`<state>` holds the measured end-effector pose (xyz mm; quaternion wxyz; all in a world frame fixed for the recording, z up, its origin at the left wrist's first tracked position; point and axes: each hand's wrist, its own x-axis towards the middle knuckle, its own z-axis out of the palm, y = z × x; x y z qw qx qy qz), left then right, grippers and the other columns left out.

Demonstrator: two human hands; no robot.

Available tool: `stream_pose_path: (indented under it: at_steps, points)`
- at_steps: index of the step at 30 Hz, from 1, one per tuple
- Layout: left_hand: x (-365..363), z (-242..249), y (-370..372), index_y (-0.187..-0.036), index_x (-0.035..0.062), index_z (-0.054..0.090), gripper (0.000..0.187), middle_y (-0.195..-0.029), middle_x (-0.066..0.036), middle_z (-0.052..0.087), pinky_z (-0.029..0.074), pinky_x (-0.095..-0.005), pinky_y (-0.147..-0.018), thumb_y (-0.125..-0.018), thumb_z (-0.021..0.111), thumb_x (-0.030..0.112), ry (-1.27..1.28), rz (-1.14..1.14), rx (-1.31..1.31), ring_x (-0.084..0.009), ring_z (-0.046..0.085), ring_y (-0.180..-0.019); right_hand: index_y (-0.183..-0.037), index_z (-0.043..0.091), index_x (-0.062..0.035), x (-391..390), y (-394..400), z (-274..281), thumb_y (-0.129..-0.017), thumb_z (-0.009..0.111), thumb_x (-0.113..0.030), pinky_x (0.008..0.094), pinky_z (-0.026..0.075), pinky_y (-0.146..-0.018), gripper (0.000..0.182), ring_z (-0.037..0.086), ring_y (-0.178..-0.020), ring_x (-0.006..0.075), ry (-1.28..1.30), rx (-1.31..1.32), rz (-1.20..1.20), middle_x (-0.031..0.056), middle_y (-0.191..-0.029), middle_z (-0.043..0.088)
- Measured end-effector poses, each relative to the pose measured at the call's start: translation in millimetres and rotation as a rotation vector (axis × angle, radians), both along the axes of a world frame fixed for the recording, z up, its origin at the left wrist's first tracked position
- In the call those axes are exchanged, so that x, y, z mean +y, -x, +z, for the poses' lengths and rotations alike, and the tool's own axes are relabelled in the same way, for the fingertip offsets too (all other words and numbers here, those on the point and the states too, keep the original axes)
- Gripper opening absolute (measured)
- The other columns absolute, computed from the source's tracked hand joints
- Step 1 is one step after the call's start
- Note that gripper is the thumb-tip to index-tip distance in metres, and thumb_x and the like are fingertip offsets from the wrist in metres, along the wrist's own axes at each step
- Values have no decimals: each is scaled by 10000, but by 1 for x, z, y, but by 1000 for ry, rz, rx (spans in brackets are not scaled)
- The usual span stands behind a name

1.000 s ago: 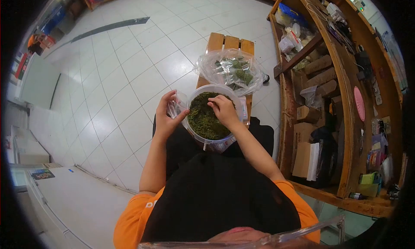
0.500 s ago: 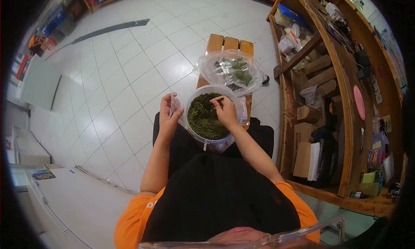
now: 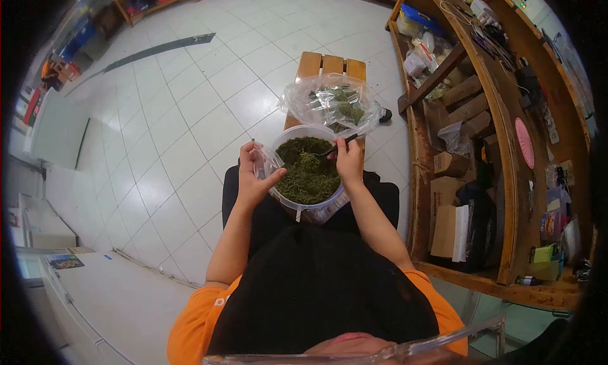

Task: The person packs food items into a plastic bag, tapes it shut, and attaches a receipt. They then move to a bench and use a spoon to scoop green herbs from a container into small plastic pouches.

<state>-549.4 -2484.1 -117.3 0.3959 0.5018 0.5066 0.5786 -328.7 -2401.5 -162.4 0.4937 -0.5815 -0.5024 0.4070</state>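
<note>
A round clear tub [image 3: 292, 208] full of green moss-like material [image 3: 310, 181] stands in front of my lap. At its left rim, my left hand [image 3: 256, 178] holds a small clear plastic bag [image 3: 265, 162] between thumb and fingers. My right hand [image 3: 348, 161], over the tub's right rim, pinches a dark thin-handled tool [image 3: 351, 139]. The tool's lower end reaches into the tub, beside a raised clump of the green material. Behind the tub, a large clear bag [image 3: 301, 102] with more green material lies on a slatted wooden stool [image 3: 310, 65].
On the right stands a wooden shelf unit [image 3: 415, 175] with cardboard boxes [image 3: 444, 229], bags and a pink oval object [image 3: 524, 143]. Pale floor tiles [image 3: 183, 111] spread to the left and ahead. A white surface [image 3: 126, 301] is at the lower left.
My right hand has moved right and slightly down, from over the green material to the rim, and the tool now shows clearly. My left hand's thumb has spread away from its fingers.
</note>
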Motion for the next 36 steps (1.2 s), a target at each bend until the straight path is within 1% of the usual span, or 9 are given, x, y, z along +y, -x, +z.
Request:
stream_pose_path:
  at_steps: [2,5,18,24,26,27,29,32,36]
  points:
    - [1,-4,-2,-1204,79,369,698,-975,-61,508,427,-277,-822,-659,805,106,2,27,65,-132,511,-896,-945,553,28,5,-4,-8,-974,473,-215,296,498,-515,258,603,-544,164,-28,264,-37,97,-826,629]
    - [3,-10,-6,-1187,74,363,703,-975,-67,521,435,-286,-825,-660,824,145,-10,12,98,-146,519,-912,-940,537,25,4,-14,3,-978,474,-219,302,514,-523,255,600,-547,174,22,385,-34,100,-862,619]
    - [17,-12,-34,-1070,58,464,535,-857,-78,568,458,-287,-705,-674,794,200,-65,-127,301,-152,556,-775,-943,522,14,-12,-15,74,-983,477,-206,322,542,-588,228,614,-661,167,-97,552,37,86,-848,579]
    - [33,-10,-46,-1084,51,516,538,-892,-108,584,462,-334,-720,-667,786,258,-164,-181,432,-235,576,-797,-925,531,15,-15,-12,90,-975,498,-208,299,517,-564,231,612,-649,162,-187,413,54,88,-859,588]
    - [37,-16,-49,-1083,48,524,544,-902,-117,586,463,-347,-727,-660,789,266,-213,-181,414,-256,580,-816,-882,540,25,-19,-10,97,-950,534,-181,305,503,-589,217,622,-698,199,-250,41,129,117,-874,593]
    - [38,-16,-50,-1078,44,531,541,-908,-122,588,463,-352,-738,-659,792,266,-219,-169,470,-267,584,-841,-882,540,25,-22,-8,103,-950,534,-181,305,503,-589,217,622,-698,199,-250,40,127,117,-874,593]
    - [40,-19,-51,-1074,41,538,538,-915,-127,590,463,-357,-749,-658,794,266,-225,-158,526,-278,589,-867,-903,582,18,-28,-5,119,-920,565,-109,322,510,-708,128,623,-778,228,-631,-432,393,107,-854,595]
    - [44,-31,-52,-1054,33,546,538,-929,-116,595,462,-352,-784,-638,809,252,-268,-144,534,-272,594,-897,-898,599,11,-35,1,131,-894,576,-69,352,490,-736,84,615,-807,273,-805,-403,532,129,-867,603]
    - [38,-34,-50,-1072,32,500,535,-986,-98,593,454,-334,-870,-652,815,137,-120,-147,136,-220,585,-970,-910,600,7,-38,1,128,-895,561,-48,345,473,-705,69,598,-777,256,-825,-110,505,117,-883,602]
